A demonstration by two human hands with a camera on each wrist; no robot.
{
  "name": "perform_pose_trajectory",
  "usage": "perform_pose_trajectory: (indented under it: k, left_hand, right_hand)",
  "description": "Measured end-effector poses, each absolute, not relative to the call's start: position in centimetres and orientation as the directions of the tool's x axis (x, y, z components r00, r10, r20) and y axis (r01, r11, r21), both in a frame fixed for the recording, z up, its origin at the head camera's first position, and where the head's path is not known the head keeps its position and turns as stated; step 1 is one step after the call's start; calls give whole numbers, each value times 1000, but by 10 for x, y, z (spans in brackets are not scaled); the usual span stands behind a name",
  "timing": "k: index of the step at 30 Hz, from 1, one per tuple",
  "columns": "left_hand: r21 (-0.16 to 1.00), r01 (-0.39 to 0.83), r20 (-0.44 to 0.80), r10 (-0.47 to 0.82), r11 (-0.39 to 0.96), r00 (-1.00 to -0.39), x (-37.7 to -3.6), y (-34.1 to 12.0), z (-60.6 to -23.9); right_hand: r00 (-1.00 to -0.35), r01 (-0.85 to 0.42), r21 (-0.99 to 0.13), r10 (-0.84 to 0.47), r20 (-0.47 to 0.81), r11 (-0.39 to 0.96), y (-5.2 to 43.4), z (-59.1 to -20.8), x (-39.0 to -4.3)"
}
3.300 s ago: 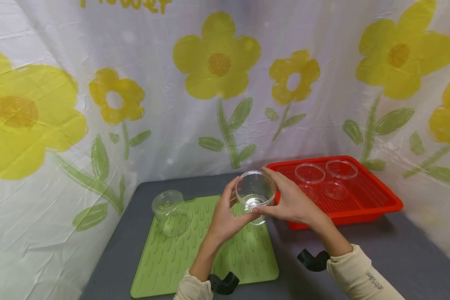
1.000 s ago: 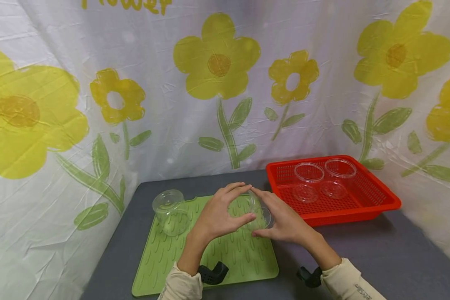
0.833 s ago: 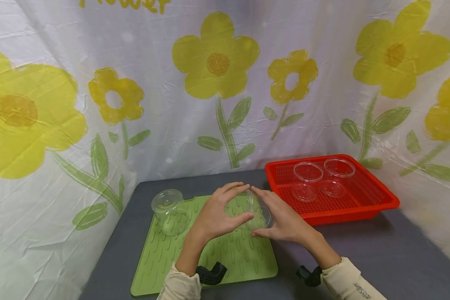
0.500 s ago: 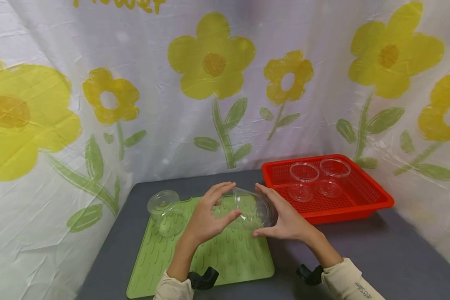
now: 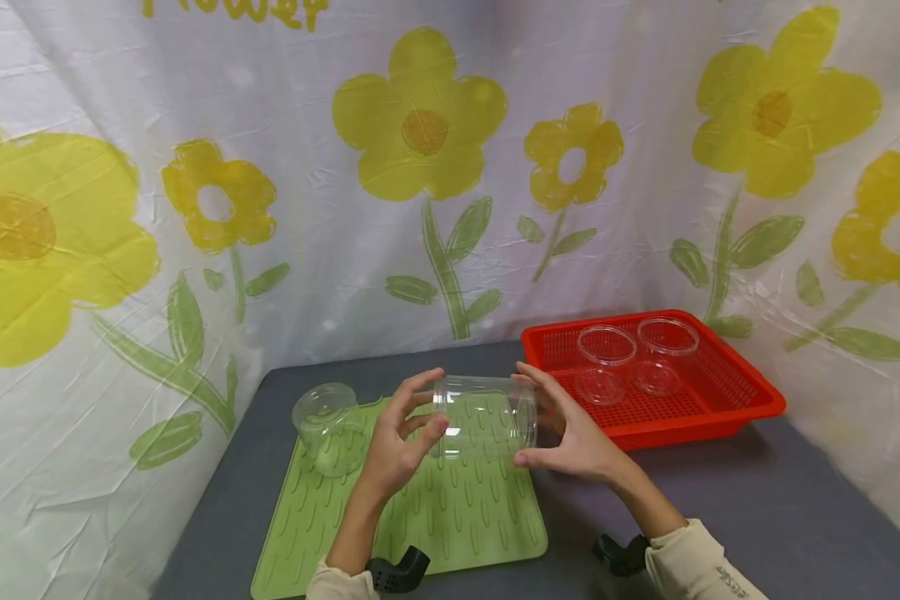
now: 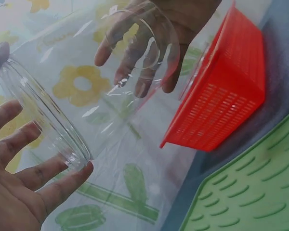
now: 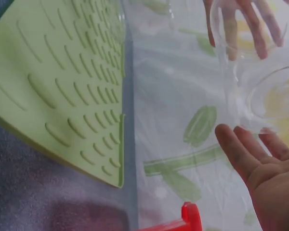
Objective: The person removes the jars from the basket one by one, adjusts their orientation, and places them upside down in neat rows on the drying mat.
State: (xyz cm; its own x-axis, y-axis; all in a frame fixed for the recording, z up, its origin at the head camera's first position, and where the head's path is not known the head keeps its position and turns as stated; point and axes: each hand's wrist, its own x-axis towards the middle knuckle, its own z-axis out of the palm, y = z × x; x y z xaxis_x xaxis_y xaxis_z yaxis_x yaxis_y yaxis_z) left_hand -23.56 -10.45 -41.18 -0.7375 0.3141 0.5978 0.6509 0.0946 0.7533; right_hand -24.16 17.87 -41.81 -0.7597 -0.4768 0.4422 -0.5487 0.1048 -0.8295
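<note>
A clear plastic jar [image 5: 483,421] is held on its side above the green mat [image 5: 465,517]. Its ridged rim points left and its round base right. My left hand [image 5: 393,446] grips the rim end, thumb in front and fingers behind. At the base end, my right hand [image 5: 577,437] holds the jar between thumb and fingers. The left wrist view shows left fingertips on the threaded rim [image 6: 48,115], with right fingers seen through the base. In the right wrist view, the right fingertips [image 7: 224,130] meet the jar's side.
Another clear jar [image 5: 333,433] stands at the mat's back left. Two more, one clear jar [image 5: 606,371] and another clear jar [image 5: 667,358], stand in the red basket [image 5: 690,429] at the back right. Behind the grey table [image 5: 607,517] hangs a flower-printed curtain [image 5: 315,208].
The jar was tilted with its mouth facing me and has been turned onto its side. My hands, lately close together, have spread apart to its two ends, the left one shifting left.
</note>
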Motion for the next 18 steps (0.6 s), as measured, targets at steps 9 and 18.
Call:
perform_pose_trajectory:
  k: [9,18]
  left_hand:
    - [771,635,593,303,53,-746,-236,-104,-413]
    - [786,617,574,316,45,-755,-237,-107,-415]
  right_hand:
    - [-750,-548,-834,-476,460,56,177,-416,-242]
    - [-764,-542,-836,-463,449,86,176,-419,-241]
